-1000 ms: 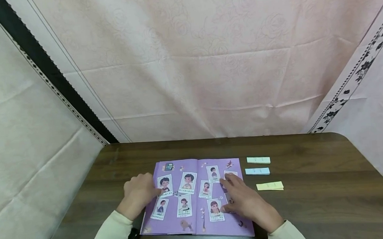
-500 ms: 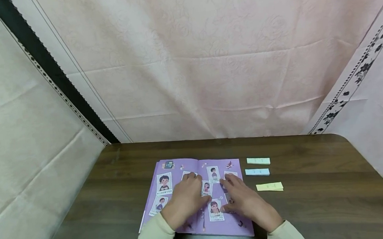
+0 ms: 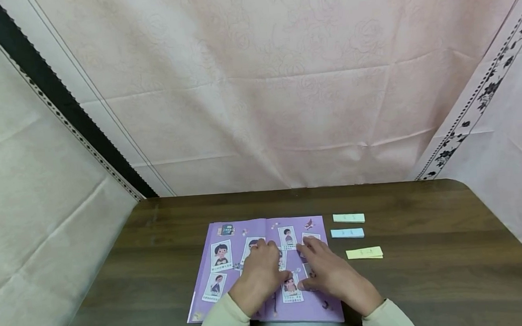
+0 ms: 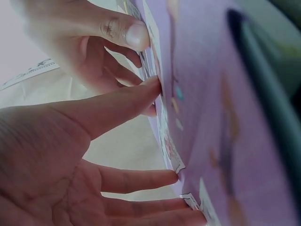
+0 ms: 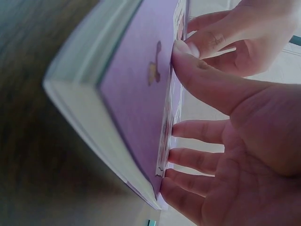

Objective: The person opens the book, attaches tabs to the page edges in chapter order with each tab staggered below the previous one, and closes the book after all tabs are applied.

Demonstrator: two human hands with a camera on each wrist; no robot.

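A thick purple book (image 3: 312, 310) lies open on the table, its pages printed with small cartoon portrait cards. My left hand (image 3: 259, 273) rests on it beside the centre fold, fingertips touching the paper. On the right-hand page lies my right hand (image 3: 330, 272), fingers spread and extended. The left wrist view shows the left thumb and fingertips against the page, the fingers fairly straight. From the right wrist, the thick page block (image 5: 117, 127) is visible, with the right fingertips touching the page. The two thumbs are near each other. Several printed portraits are partly covered by the hands.
Right of the book lie a green paper strip (image 3: 348, 218), a blue paper strip (image 3: 347, 233) and yellow paper strips (image 3: 364, 253). The brown wooden table (image 3: 428, 262) extends to both sides. Behind it hangs a pale patterned cloth (image 3: 284, 106).
My left hand has moved right, from the book's left edge to beside the centre fold. The right hand has stayed on its page. The head view has shifted slightly.
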